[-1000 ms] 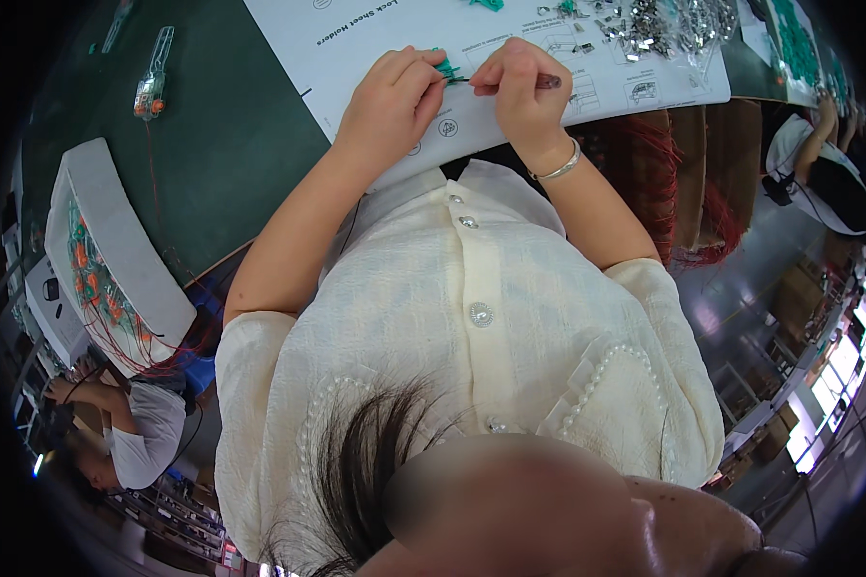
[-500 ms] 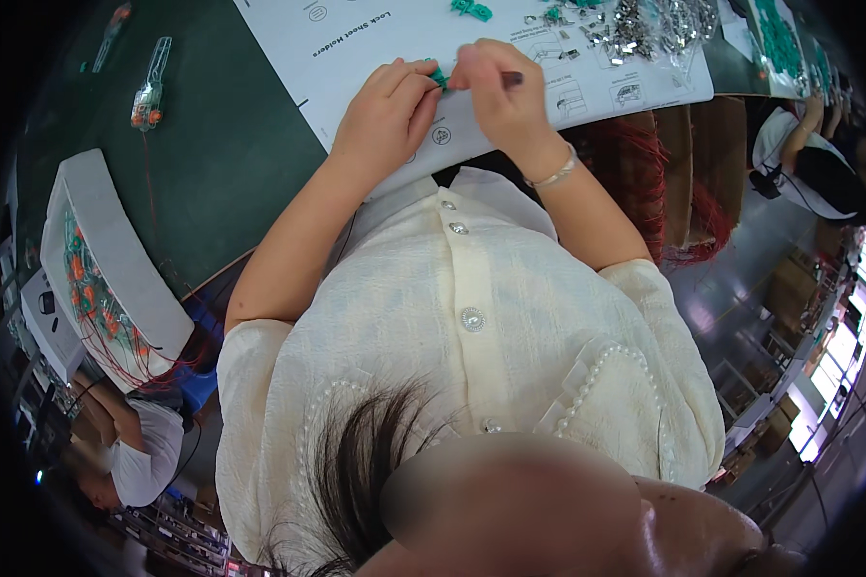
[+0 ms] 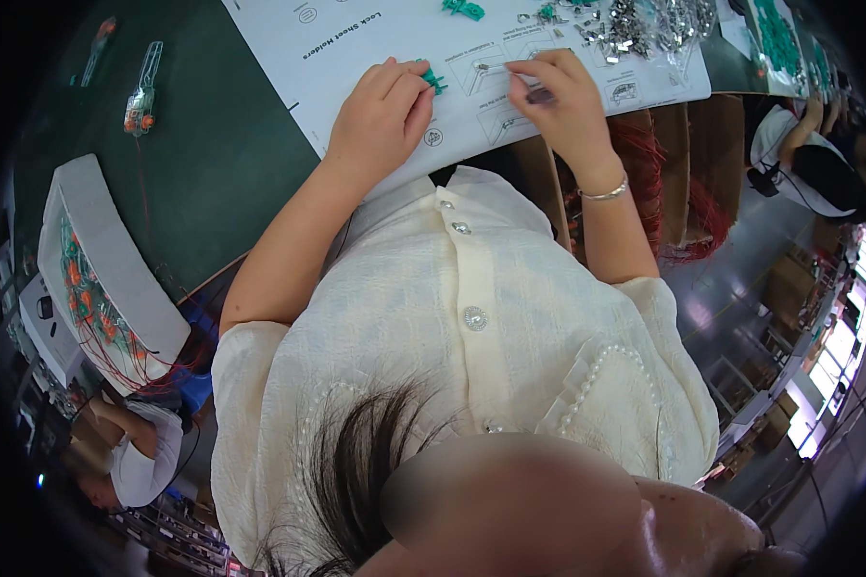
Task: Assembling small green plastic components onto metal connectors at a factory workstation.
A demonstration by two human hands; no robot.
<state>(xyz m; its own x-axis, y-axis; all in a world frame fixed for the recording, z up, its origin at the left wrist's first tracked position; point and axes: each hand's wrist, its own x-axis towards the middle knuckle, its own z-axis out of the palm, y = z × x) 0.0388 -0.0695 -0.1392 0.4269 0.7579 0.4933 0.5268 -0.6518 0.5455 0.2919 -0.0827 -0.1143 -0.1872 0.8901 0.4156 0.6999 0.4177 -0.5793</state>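
Observation:
My left hand is closed on a small green plastic part over the white printed sheet. The part sticks out past the fingertips. To its right, my right hand is curled with thumb and forefinger near each other above the sheet. A dark, slender tool handle shows under its fingers; the tool's kind and tip cannot be made out. Beyond both hands lies another green plastic part. Small shiny metal clips are heaped at the far right of the sheet.
A white bin of green and orange parts with red wires stands at the left. Clear-handled pieces lie on the dark green table. Cardboard boxes with red wires sit below the right edge. Other people are at both sides.
My right hand has moved right, away from the left hand, with the dark tool still in it. The left hand keeps the green part, nearly in place.

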